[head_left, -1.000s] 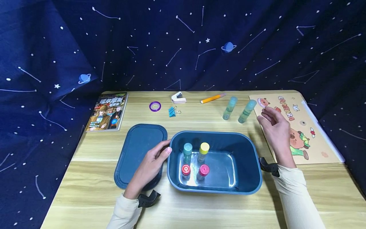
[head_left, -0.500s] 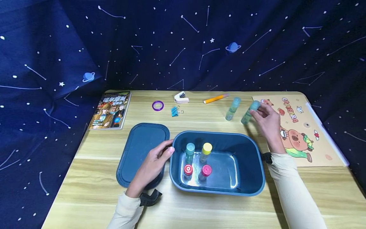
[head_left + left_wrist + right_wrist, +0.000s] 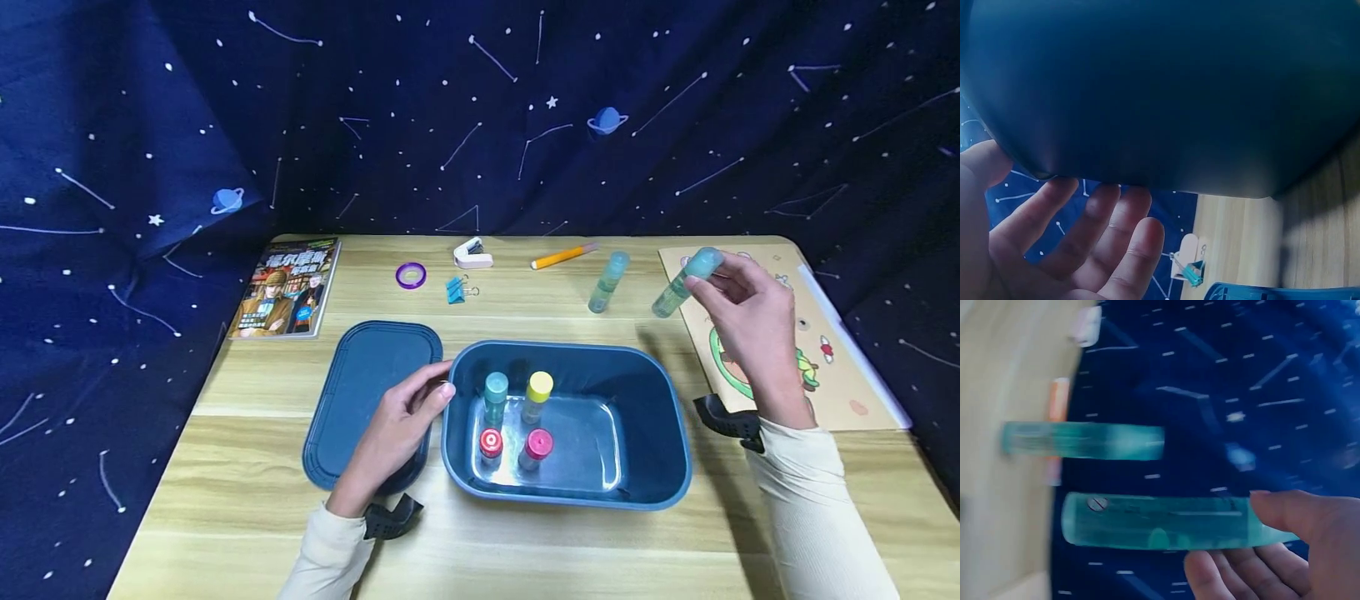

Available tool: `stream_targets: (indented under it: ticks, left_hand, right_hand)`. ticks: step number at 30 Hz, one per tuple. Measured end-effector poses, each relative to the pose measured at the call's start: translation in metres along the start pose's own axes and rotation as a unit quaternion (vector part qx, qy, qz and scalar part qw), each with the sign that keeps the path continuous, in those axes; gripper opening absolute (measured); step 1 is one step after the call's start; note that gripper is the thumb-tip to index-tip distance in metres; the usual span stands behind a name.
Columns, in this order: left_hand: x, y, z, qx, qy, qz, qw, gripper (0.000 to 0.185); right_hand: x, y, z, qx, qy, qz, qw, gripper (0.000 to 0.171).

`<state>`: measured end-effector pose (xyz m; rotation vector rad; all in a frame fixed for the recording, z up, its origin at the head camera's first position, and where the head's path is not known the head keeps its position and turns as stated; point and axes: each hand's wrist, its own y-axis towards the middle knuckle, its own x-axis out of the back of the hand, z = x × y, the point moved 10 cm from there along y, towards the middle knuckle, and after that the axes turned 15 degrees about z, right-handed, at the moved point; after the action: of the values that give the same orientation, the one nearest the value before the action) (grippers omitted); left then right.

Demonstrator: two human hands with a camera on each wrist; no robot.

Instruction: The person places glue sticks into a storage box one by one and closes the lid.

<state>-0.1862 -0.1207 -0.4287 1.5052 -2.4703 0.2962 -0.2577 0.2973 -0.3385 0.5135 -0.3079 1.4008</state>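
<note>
Teal-capped glue stick (image 3: 684, 282) is pinched near its cap between my right hand's (image 3: 750, 325) thumb and fingertips, lifted off the wooden table (image 3: 225, 467) and tilted, above the cartoon sheet's (image 3: 840, 367) near edge. A second teal glue stick (image 3: 608, 281) stands on the table just left of it. My left hand (image 3: 393, 437) rests with relaxed fingers against the dark blue box's (image 3: 660, 417) left wall, over the lid (image 3: 360, 375). Four capped sticks stand inside the box.
</note>
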Motion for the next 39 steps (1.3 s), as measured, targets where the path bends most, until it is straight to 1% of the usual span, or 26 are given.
stream_targets:
  ticks: [4, 6, 9, 12, 14, 17, 19, 23, 27, 32, 35, 39]
  left_hand:
    - [0.001, 0.000, 0.001, -0.001, -0.004, 0.000, 1.0000, 0.038]
    - [0.001, -0.001, 0.001, 0.000, -0.009, -0.001, 1.0000, 0.039]
    - [0.002, -0.001, 0.002, 0.003, -0.012, -0.004, 0.9999, 0.039]
    - [0.002, -0.002, 0.003, 0.006, -0.010, -0.006, 0.9999, 0.040]
    - [0.002, -0.002, 0.002, 0.005, -0.007, -0.006, 0.9999, 0.040]
    - [0.002, -0.001, 0.002, 0.003, -0.008, -0.006, 0.9999, 0.040]
    - [0.001, -0.001, 0.001, 0.003, -0.008, -0.007, 0.9999, 0.040]
    - [0.000, -0.001, 0.002, 0.004, -0.008, -0.005, 0.9999, 0.040]
    - [-0.001, -0.001, 0.003, 0.002, -0.012, -0.003, 0.9999, 0.040]
    - [-0.002, -0.001, 0.002, 0.005, -0.013, -0.003, 0.9999, 0.040]
    - [-0.002, -0.002, 0.002, 0.010, -0.005, -0.003, 0.9999, 0.040]
    - [-0.002, -0.001, 0.001, 0.016, 0.003, -0.001, 0.9999, 0.040]
  right_hand:
    - [0.016, -0.021, 0.044, 0.038, -0.005, -0.006, 0.999, 0.030]
    - [0.018, -0.032, 0.066, 0.064, -0.012, -0.002, 0.998, 0.033]
    - [0.010, -0.048, 0.094, 0.100, -0.028, 0.033, 0.994, 0.042]
    - [-0.010, -0.062, 0.108, 0.118, -0.040, 0.090, 0.988, 0.049]
    - [-0.025, -0.069, 0.109, 0.111, -0.052, 0.126, 0.984, 0.050]
    - [-0.047, -0.077, 0.102, 0.091, -0.065, 0.175, 0.978, 0.047]
    - [-0.060, -0.081, 0.097, 0.082, -0.080, 0.199, 0.973, 0.045]
    - [-0.078, -0.084, 0.090, 0.072, -0.087, 0.239, 0.964, 0.039]
    - [-0.089, -0.086, 0.087, 0.059, -0.078, 0.278, 0.956, 0.032]
    - [-0.094, -0.089, 0.085, 0.052, -0.092, 0.315, 0.943, 0.033]
    - [-0.095, -0.091, 0.081, 0.049, -0.103, 0.333, 0.936, 0.035]
    - [-0.102, -0.092, 0.071, 0.049, -0.102, 0.366, 0.924, 0.031]
